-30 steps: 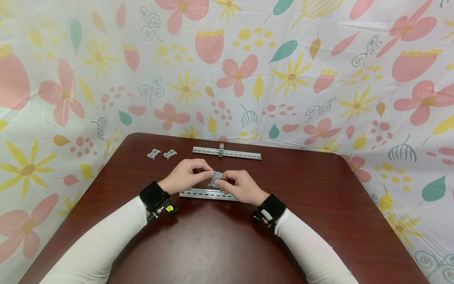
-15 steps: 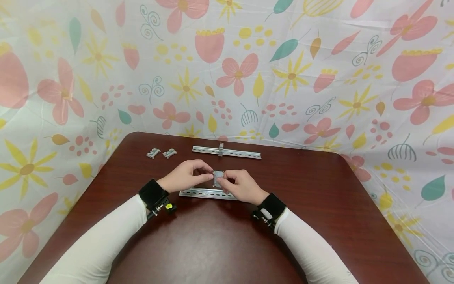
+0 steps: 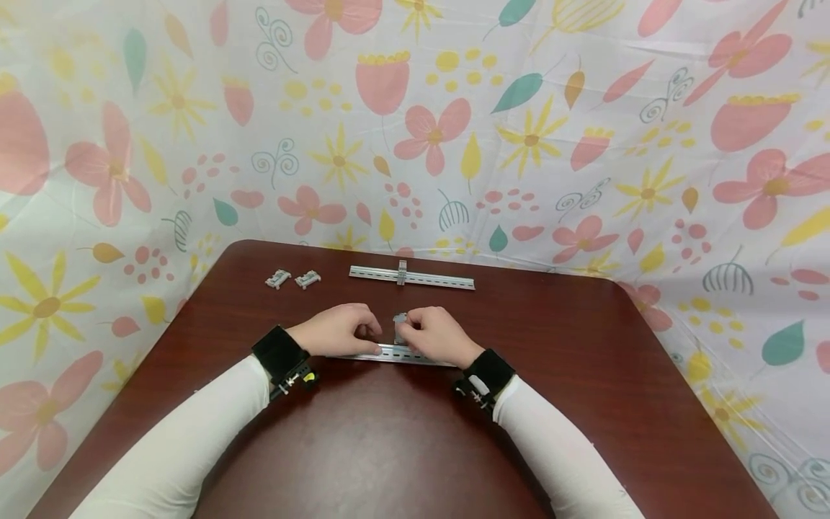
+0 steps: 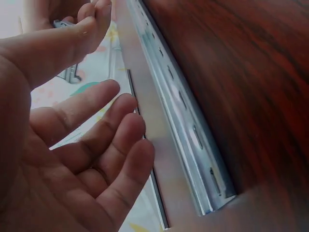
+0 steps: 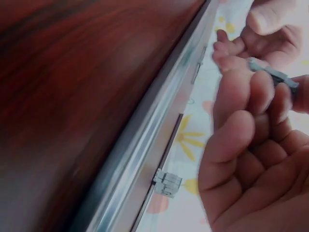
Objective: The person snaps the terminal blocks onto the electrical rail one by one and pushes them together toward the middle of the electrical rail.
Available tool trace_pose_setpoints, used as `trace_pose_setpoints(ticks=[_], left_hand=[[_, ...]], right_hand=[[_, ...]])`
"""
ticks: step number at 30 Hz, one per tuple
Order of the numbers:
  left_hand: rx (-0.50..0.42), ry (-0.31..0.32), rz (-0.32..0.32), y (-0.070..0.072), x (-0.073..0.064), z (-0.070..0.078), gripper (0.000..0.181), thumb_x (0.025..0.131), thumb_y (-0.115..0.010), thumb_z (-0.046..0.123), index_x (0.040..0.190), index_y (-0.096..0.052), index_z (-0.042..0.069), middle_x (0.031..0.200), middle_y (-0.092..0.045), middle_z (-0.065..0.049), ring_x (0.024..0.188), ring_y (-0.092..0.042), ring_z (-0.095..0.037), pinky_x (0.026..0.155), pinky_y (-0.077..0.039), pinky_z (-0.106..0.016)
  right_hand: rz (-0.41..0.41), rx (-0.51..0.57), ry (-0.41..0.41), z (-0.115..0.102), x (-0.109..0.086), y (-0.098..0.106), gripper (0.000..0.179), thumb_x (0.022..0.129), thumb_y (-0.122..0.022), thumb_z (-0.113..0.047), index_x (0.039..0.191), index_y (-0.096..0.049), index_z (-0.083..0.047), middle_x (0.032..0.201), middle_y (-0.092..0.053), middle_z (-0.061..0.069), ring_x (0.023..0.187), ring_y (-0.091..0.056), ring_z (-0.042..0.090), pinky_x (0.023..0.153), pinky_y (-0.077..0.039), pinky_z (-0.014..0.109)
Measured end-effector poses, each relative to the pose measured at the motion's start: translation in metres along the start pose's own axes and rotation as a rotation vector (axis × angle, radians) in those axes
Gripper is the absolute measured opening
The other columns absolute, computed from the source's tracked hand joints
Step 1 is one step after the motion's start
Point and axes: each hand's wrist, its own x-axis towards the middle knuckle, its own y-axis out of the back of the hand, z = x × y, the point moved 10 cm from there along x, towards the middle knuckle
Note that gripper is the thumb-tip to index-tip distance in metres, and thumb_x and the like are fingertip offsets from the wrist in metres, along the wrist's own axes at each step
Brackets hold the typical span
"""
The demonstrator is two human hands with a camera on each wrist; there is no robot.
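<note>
My right hand pinches a thin grey DIN-rail terminal block between thumb and fingers, upright just over the far side of the nearer slotted metal DIN rail. Part of the block is hidden behind the fingers; its edge shows in the right wrist view as a grey strip. To the left, my left hand holds nothing, its thumb tip overlapping the rail in the head view. The left wrist view has its fingers loosely bent beside the rail.
Farther back lies a second DIN rail with a grey terminal block mounted on it. Two loose terminal blocks, one left of the other, lie at the back left of the brown table. A flowered cloth hangs behind.
My left hand has come off the terminal block and dropped toward the near rail. In my right hand the block has turned more edge-on and come down close to the rail.
</note>
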Motion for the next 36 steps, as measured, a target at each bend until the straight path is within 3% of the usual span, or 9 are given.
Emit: trace_pose_setpoints(ticks=[7,14,21,28,36], left_hand=[[0.03,0.014,-0.035,-0.002,0.0,-0.003,0.032,0.095,-0.09,0.032,0.118,-0.084,0.011,0.109,-0.071,0.004,0.097,-0.064,-0.012,0.091,-0.056,-0.035],[0.012,0.018,-0.056,-0.006,0.0,0.0,0.033,0.091,-0.094,0.031,0.115,-0.083,0.012,0.108,-0.07,0.001,0.098,-0.066,-0.018,0.091,-0.056,-0.035],[0.019,0.004,-0.051,-0.009,-0.001,-0.002,0.025,0.09,-0.094,0.025,0.11,-0.083,0.014,0.106,-0.069,0.002,0.096,-0.065,-0.017,0.089,-0.056,-0.034],[0.033,0.001,-0.043,-0.011,-0.002,-0.001,0.017,0.091,-0.092,0.02,0.105,-0.083,0.015,0.104,-0.069,0.002,0.092,-0.064,-0.015,0.084,-0.055,-0.032],[0.04,0.009,-0.039,-0.012,-0.003,0.0,0.017,0.091,-0.092,0.021,0.105,-0.084,0.015,0.105,-0.07,0.002,0.093,-0.066,-0.016,0.085,-0.055,-0.031]], right_hand=[[-0.059,-0.011,-0.112,0.009,0.013,-0.008,0.045,0.108,-0.059,-0.024,0.063,-0.055,-0.019,0.054,-0.053,-0.003,0.048,-0.044,0.015,0.058,-0.032,0.031],[-0.102,-0.035,-0.201,0.012,0.02,-0.014,0.052,0.109,-0.058,-0.024,0.057,-0.052,-0.02,0.049,-0.047,-0.005,0.045,-0.04,0.016,0.058,-0.03,0.032],[-0.131,-0.082,-0.298,0.02,0.023,-0.022,0.054,0.109,-0.058,-0.027,0.056,-0.056,-0.02,0.048,-0.051,-0.002,0.045,-0.049,0.018,0.057,-0.036,0.031],[-0.175,-0.055,-0.328,0.021,0.021,-0.027,0.052,0.109,-0.058,-0.025,0.059,-0.06,-0.016,0.051,-0.059,0.005,0.052,-0.066,0.027,0.057,-0.043,0.031],[-0.197,-0.071,-0.301,0.032,0.024,-0.033,0.053,0.111,-0.057,-0.029,0.059,-0.058,-0.019,0.051,-0.054,0.001,0.051,-0.066,0.023,0.062,-0.047,0.033]])
